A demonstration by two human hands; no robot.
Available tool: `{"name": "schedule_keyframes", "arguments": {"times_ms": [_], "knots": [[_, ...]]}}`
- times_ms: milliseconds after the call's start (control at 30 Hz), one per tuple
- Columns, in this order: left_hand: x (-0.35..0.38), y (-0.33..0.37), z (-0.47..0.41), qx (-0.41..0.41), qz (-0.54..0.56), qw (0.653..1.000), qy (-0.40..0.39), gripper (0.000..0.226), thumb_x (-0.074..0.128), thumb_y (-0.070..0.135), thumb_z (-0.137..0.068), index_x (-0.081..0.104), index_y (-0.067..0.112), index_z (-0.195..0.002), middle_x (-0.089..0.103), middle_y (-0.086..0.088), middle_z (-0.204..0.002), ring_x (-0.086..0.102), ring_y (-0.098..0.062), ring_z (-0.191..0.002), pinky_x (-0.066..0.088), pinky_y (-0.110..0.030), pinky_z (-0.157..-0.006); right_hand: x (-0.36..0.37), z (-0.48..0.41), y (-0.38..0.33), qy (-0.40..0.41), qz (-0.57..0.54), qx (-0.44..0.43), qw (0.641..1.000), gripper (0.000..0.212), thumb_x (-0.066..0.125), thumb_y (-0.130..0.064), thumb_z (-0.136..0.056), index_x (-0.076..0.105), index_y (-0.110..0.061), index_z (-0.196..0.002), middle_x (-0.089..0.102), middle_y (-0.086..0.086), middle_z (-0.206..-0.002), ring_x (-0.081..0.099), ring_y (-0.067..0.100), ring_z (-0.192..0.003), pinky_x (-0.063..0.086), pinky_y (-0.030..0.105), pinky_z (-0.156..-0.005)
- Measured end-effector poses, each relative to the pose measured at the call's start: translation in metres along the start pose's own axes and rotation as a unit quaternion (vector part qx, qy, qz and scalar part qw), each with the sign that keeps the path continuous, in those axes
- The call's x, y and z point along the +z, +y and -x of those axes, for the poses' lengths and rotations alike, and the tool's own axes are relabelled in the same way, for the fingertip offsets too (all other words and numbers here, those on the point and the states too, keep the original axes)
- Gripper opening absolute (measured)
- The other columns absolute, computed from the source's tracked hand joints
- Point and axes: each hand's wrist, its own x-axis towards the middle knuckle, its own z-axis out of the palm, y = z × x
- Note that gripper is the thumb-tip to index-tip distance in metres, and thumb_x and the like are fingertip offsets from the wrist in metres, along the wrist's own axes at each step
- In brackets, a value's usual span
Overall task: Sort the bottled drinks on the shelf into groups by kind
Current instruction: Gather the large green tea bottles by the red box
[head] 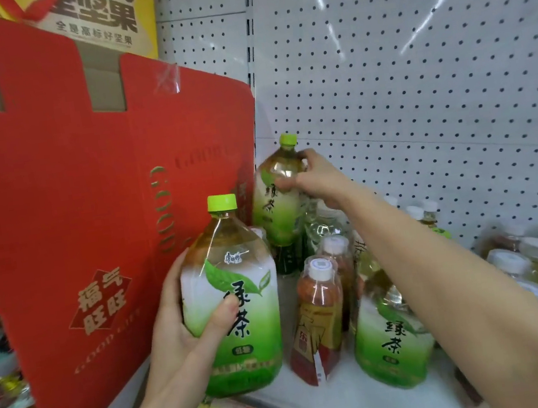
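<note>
- Currently left hand (180,323) fingers wrapped around large green-capped, green-labelled plastic tea bottle (236,298) at white shelf (340,401) front edge, beside red cardboard box (89,211).
- Right hand (315,176) fingers curled on matching rear bottle (277,202) near pegboard (416,79).

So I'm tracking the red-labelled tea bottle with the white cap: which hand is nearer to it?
Left. The left hand grips the big green tea bottle just beside the red-labelled bottle; the right hand is further back, on the rear green tea bottle.

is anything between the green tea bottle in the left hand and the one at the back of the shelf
Nothing visible. The shelf strip between the front green tea bottle in the left hand and the back green tea bottle looks open; the red-label bottle stands just right of it.
</note>
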Motion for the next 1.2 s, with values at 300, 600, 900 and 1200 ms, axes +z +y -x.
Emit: {"name": "schedule_keyframes", "arguments": {"times_ms": [300, 600, 900, 1200], "knots": [[0.034, 0.031, -0.005, 0.065, -0.028, 0.997, 0.03, 0.087, 0.073, 0.067, -0.062, 0.048, 0.031, -0.137, 0.066, 0.015, -0.12, 0.063, 0.002, -0.106, 0.049, -0.023, -0.086, -0.065, 0.07, -0.048, 0.147, -0.307, -0.109, 0.934, 0.047, 0.068, -0.024, -0.091, 0.047, -0.018, -0.132, 0.063, 0.007, -0.12, 0.069, 0.015, -0.087, 0.058, 0.03, -0.068], [0.07, 0.04, 0.027, -0.013, 0.126, 0.992, -0.006, 0.066, 0.077, 0.048, -0.063, 0.059, 0.029, -0.123, 0.073, -0.001, -0.114, 0.069, -0.028, -0.107, 0.055, -0.054, -0.09, -0.104, 0.2, 0.001, 0.187, -0.186, -0.117, 0.957, 0.048, 0.068, -0.052, -0.08, 0.053, -0.033, -0.123, 0.063, 0.003, -0.128, 0.066, 0.024, -0.111, 0.056, 0.051, -0.094], [0.099, 0.048, 0.105, -0.079, 0.164, 0.978, -0.104, 0.075, 0.08, 0.047, -0.06, 0.056, 0.025, -0.127, 0.072, 0.0, -0.116, 0.069, -0.025, -0.108, 0.051, -0.056, -0.096, -0.124, 0.353, 0.037, 0.256, -0.061, -0.086, 0.961, 0.047, 0.065, -0.062, -0.079, 0.052, -0.048, -0.122, 0.057, -0.013, -0.133, 0.058, 0.016, -0.124, 0.049, 0.051, -0.104], [0.174, 0.064, 0.193, -0.076, 0.161, 0.958, -0.223, 0.104, 0.085, 0.066, -0.055, 0.045, 0.022, -0.14, 0.058, -0.007, -0.138, 0.057, -0.031, -0.125, 0.045, -0.058, -0.103, -0.186, 0.503, 0.081, 0.361, 0.001, -0.056, 0.931, 0.051, 0.065, -0.04, -0.09, 0.051, -0.025, -0.136, 0.053, -0.023, -0.131, 0.047, -0.013, -0.124, 0.038, 0.015, -0.107]]}}
